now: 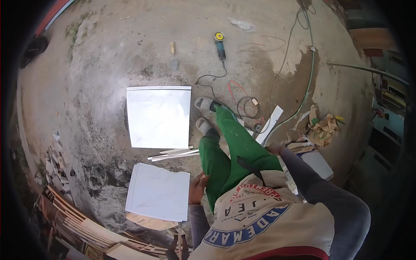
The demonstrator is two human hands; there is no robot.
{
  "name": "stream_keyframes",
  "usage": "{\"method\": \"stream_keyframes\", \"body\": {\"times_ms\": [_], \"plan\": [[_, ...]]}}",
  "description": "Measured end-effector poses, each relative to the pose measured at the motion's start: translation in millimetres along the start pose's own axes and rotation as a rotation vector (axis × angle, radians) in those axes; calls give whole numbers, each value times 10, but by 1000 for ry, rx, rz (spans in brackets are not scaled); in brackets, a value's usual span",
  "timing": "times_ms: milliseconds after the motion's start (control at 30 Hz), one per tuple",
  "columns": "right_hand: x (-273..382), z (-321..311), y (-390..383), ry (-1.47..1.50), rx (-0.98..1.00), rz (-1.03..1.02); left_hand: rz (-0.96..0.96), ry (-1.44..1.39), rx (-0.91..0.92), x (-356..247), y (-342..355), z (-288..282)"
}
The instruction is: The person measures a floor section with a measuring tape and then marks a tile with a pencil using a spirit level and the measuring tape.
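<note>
My left hand (pixel 197 188) is beside my left trouser leg, close to the right edge of a stack of white tiles (pixel 158 193). Its fingers lie against the green cloth and appear to hold nothing. At my right thigh is my right hand (pixel 274 150), its fingers mostly hidden against the leg. Ahead of the stack, a large white tile (pixel 159 118) lies flat on the ground, left of my sandalled feet. Thin white strips (pixel 173 154) lie between that tile and the stack. A piece of brown cardboard (pixel 151 221) sticks out under the stack.
An angle grinder (pixel 220 47) with a yellow disc and a trowel (pixel 173 56) lie ahead on the concrete. Cables and a green hose (pixel 310 69) run along the right. A white offcut (pixel 271 123), torn brown paper (pixel 324 130) and more tiles (pixel 318 164) lie right. Wooden slats (pixel 82 221) stand lower left.
</note>
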State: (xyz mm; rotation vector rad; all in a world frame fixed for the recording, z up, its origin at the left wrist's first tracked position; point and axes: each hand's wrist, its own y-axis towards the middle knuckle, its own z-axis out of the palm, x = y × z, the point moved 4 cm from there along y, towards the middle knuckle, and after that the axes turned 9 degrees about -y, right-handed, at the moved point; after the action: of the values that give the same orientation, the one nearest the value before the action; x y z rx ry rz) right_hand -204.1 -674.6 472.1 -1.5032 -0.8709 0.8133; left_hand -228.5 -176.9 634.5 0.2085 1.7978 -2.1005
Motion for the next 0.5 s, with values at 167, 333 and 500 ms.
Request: {"method": "stream_keyframes", "body": {"times_ms": [167,333,500], "plan": [[941,100,61,377,-164,-248,388,767,-272,-628,-134,-573],[1493,31,-218,74,-175,-290,497,45,-303,-296,-436,-746],[1921,-139,-441,-221,-187,-426,457,-119,-409,621,-434,-728]]}}
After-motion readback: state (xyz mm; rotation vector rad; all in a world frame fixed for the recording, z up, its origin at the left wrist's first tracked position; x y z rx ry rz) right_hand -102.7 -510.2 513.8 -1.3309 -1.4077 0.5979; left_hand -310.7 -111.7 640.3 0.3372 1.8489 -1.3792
